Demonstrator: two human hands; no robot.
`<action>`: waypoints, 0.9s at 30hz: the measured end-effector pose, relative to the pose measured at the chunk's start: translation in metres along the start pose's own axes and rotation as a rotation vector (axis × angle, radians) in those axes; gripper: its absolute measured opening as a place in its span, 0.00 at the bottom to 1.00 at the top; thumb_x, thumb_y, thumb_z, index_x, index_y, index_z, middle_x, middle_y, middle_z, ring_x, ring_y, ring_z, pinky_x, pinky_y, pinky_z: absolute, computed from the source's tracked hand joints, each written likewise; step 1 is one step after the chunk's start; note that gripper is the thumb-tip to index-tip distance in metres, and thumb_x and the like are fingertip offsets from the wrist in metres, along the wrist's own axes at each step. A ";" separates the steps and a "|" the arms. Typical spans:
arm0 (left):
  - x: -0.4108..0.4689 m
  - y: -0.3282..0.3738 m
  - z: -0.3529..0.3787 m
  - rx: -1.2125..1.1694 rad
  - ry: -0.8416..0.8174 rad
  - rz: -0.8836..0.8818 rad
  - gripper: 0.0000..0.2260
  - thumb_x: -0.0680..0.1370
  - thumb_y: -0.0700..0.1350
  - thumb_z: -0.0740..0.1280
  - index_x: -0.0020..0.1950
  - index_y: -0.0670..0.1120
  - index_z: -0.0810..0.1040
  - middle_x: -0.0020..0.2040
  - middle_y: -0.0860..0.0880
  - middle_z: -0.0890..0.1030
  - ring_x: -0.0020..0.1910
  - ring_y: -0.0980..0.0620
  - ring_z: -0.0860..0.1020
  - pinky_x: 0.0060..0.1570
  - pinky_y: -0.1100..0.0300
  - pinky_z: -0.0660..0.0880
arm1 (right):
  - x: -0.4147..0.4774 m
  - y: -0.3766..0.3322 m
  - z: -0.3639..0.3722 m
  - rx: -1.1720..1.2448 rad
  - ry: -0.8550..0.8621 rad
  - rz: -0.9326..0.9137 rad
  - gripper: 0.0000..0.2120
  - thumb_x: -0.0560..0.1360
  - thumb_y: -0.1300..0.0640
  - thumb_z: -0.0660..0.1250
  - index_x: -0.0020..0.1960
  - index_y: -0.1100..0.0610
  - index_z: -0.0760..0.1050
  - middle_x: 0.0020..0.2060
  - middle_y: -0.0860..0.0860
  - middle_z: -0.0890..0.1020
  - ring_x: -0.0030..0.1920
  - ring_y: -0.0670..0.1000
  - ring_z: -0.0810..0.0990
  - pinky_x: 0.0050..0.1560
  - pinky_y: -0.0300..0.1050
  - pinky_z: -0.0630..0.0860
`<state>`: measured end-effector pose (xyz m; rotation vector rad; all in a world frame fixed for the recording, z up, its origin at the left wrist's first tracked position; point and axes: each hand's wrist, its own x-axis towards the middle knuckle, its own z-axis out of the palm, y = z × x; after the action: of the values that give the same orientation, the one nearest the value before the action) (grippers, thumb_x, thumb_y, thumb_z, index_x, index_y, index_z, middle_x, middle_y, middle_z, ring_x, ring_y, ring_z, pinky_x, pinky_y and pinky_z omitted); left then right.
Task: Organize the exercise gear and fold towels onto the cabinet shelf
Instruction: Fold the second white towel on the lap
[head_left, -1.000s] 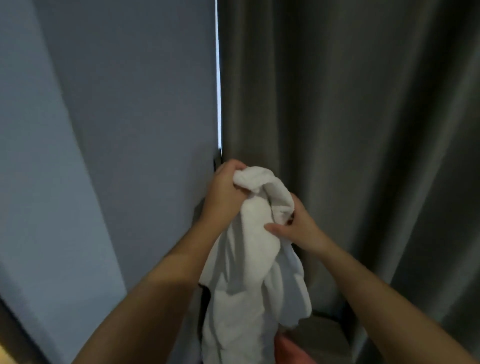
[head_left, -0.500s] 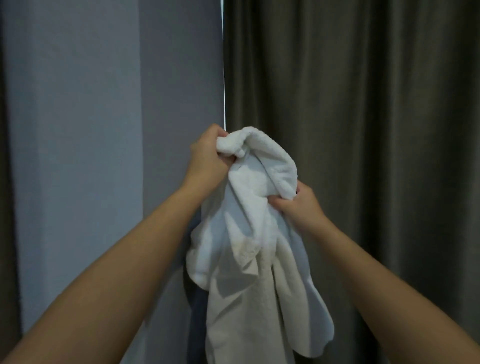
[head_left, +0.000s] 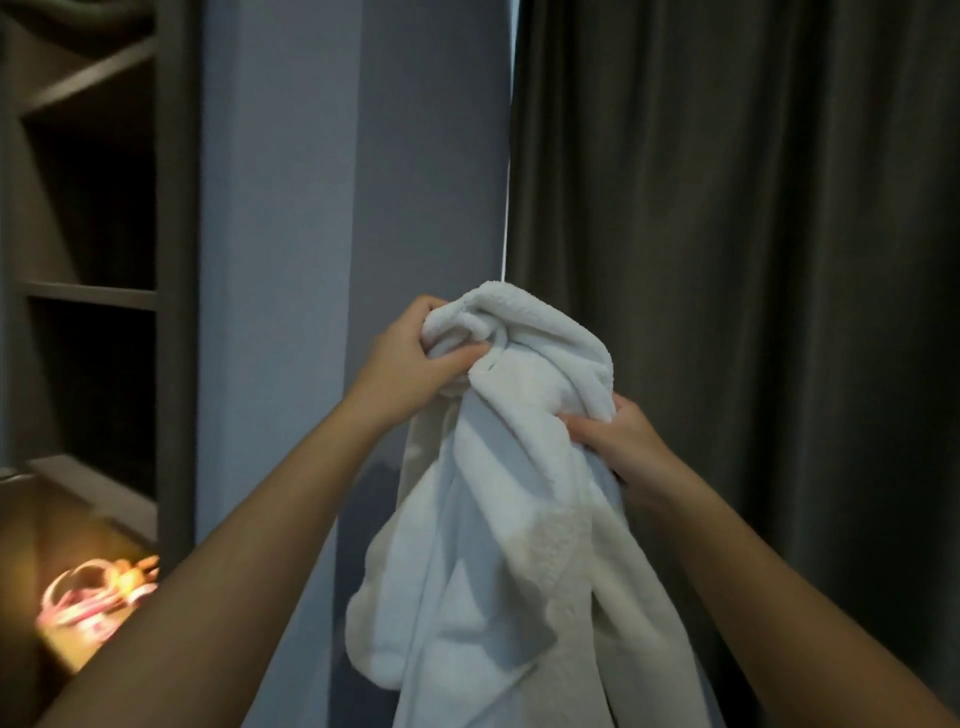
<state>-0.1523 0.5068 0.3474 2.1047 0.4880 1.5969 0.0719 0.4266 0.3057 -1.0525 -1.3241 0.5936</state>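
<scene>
The white fluffy terry towel (head_left: 493, 545) hangs in the air in front of me, in the middle of the view, bunched at its top and falling in loose folds down past the lower edge. My left hand (head_left: 405, 364) grips the top bundle of the towel: the fingers are curled tightly round the cloth and the thumb presses on it from the near side. My right hand (head_left: 623, 447) is a little lower and to the right, and its fingers and thumb pinch a fold on the towel's right edge. Both my bare forearms reach up to it from the near corners.

The towel touches nothing but my hands. Just behind it is a smooth grey-blue wall (head_left: 291, 208), and on the right a dark grey pleated curtain (head_left: 753, 260), with a thin bright slit (head_left: 506, 208) between them. On the far left stands a dark open cabinet (head_left: 176, 260) with a flat shelf board (head_left: 88, 295) and dark free space above and below this board. Below it, at the near left, some blurred pink and white things (head_left: 88, 597) lie in warm light; I cannot tell what they are.
</scene>
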 end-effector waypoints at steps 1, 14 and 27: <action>-0.014 0.002 -0.003 0.002 -0.003 -0.026 0.17 0.66 0.63 0.71 0.49 0.57 0.74 0.41 0.64 0.80 0.39 0.66 0.78 0.35 0.72 0.72 | -0.008 0.006 0.005 0.031 -0.031 0.028 0.18 0.67 0.58 0.78 0.54 0.50 0.78 0.45 0.46 0.86 0.45 0.47 0.85 0.39 0.40 0.81; -0.164 -0.058 -0.071 0.229 0.017 -0.400 0.23 0.67 0.62 0.74 0.56 0.58 0.71 0.48 0.61 0.79 0.47 0.62 0.79 0.47 0.58 0.80 | -0.085 0.101 0.128 0.368 -0.248 0.331 0.18 0.73 0.70 0.68 0.61 0.63 0.76 0.53 0.59 0.84 0.54 0.58 0.83 0.55 0.53 0.80; -0.236 -0.199 -0.192 0.167 0.064 -0.683 0.31 0.64 0.64 0.74 0.62 0.56 0.69 0.54 0.56 0.77 0.52 0.55 0.79 0.42 0.66 0.77 | -0.062 0.214 0.320 0.454 -0.214 0.558 0.13 0.73 0.71 0.67 0.55 0.60 0.78 0.47 0.56 0.85 0.46 0.52 0.85 0.43 0.43 0.81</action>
<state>-0.4024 0.5743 0.0925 1.7130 1.2402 1.2436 -0.2030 0.5566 0.0618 -0.9898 -0.9930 1.3872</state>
